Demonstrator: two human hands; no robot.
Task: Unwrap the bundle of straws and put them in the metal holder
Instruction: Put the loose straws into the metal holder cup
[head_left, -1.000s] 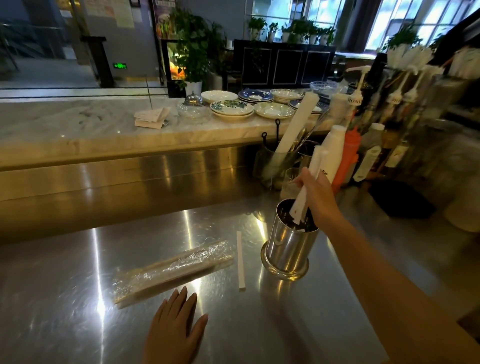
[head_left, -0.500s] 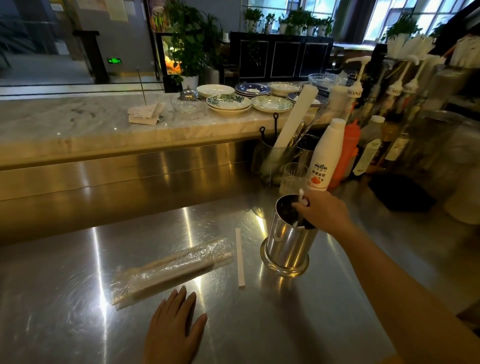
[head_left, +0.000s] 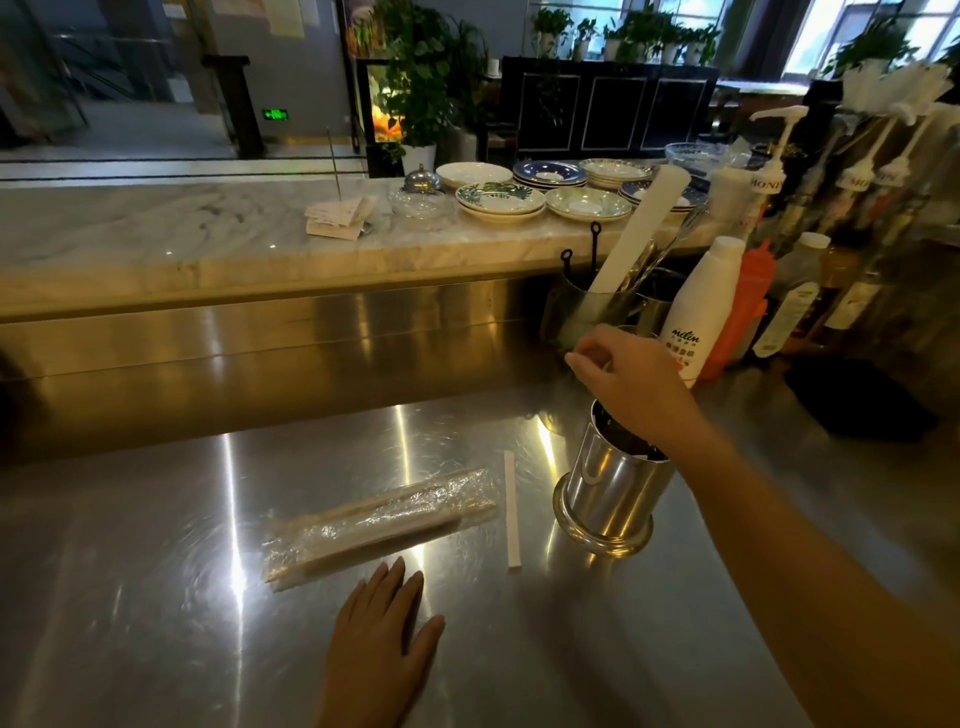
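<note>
Both forearms are showing bare, no sleeves, left hand lower centre and right hand right of centre wearing nothing.

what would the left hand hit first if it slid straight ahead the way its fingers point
The left hand lies flat on the steel counter, fingers aimed forward and slightly right. Sliding on, it would probably first meet the near edge of the plastic-wrapped straw bundle; the loose paper straw lies further right.

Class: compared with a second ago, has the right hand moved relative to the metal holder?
Yes. The right hand has lifted from inside the metal holder to just above its rim, no longer gripping straws.
</note>
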